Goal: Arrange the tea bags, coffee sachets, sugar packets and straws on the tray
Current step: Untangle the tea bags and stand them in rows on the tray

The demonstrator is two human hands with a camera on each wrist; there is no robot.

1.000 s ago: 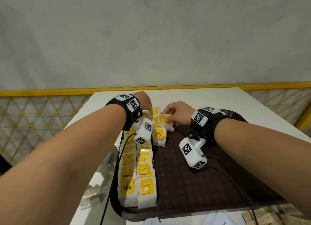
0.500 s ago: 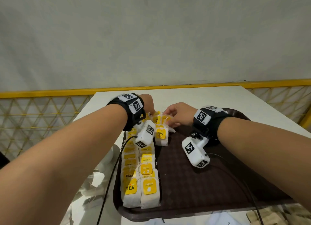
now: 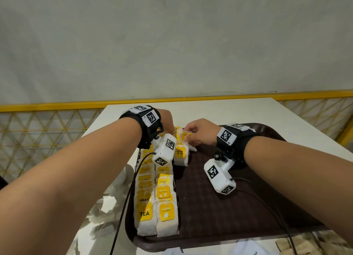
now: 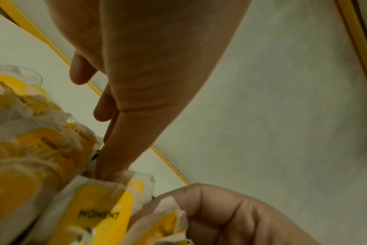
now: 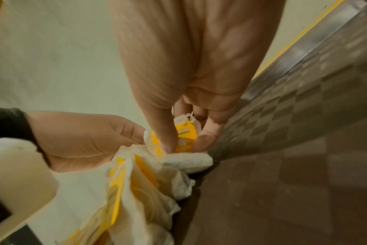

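Note:
Two rows of white tea bags with yellow tags [image 3: 154, 197] lie along the left side of the brown tray [image 3: 229, 207]. Both hands meet at the rows' far end. My left hand [image 3: 170, 125] presses one straight digit [image 4: 109, 159] down among the tea bags there, its other fingers loosely curled and apart from them. My right hand [image 3: 191, 132] pinches a tea bag [image 5: 185, 134] by its yellow tag between thumb and fingers. A tea bag marked RELAX [image 3: 180, 153] stands just in front of the hands. No coffee sachets, sugar packets or straws can be told apart.
The tray sits on a white table [image 3: 210, 109] with a yellow railing [image 3: 57, 107] behind. White crumpled items [image 3: 118, 193] lie left of the tray. Paper packets [image 3: 246, 249] and brown ones [image 3: 298, 243] lie at the near edge. Black cables trail from both wrist cameras.
Both hands stay at the far end of the tea bag rows. The loose tea bags there have been drawn closer together between the hands.

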